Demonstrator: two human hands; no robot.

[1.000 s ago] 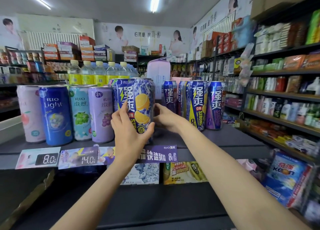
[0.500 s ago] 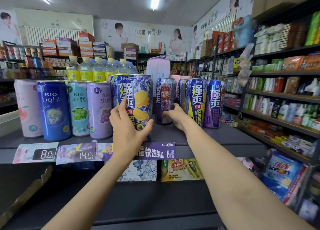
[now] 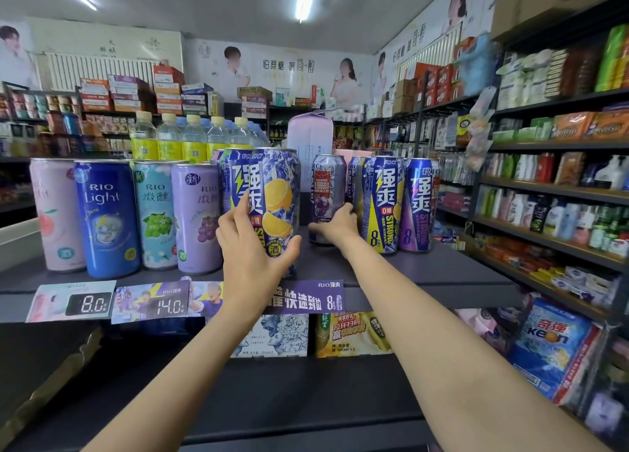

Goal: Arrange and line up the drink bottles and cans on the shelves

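My left hand (image 3: 250, 250) grips a tall blue can with lemon slices (image 3: 272, 192) standing at the front of the dark top shelf (image 3: 442, 274). My right hand (image 3: 335, 225) holds the base of a purple grape can (image 3: 327, 186) set further back, its label turned partly away. To the right stand a blue and yellow can (image 3: 383, 203) and a purple can (image 3: 418, 206). A row of pastel cans sits on the left: pink (image 3: 56, 213), blue RIO Light (image 3: 103, 216), green grape (image 3: 155, 213) and purple grape (image 3: 197, 216).
Yellow-labelled water bottles (image 3: 190, 138) and a lilac carton (image 3: 309, 138) stand behind the cans. Price tags (image 3: 92, 303) hang on the shelf's front edge. Boxed packs (image 3: 350, 332) sit on the lower shelf. Stocked shelves (image 3: 561, 192) line the right aisle.
My right hand left the lemon can and moved to the purple grape can further back, which has turned its label away. My left hand keeps its hold on the lemon can.
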